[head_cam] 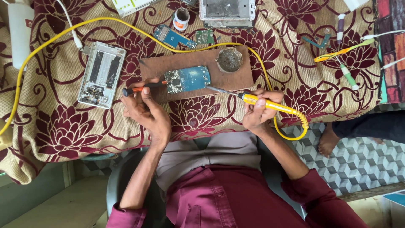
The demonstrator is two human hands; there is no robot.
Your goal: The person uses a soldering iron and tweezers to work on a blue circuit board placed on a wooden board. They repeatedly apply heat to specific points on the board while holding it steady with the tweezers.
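A circuit board (187, 79) lies on a wooden board (236, 78), just beyond and between the two hands. The left hand (145, 110) holds a screwdriver (143, 88) whose tip touches the circuit board's left edge. The right hand (258, 110) holds a soldering iron (253, 99), its tip reaching left to the circuit board's right edge. A round dish (229, 59) sits on the wooden board beyond the right hand. An opened phone shell (101, 74) lies left of the left hand. A second circuit board (174, 37) lies farther beyond the wooden board.
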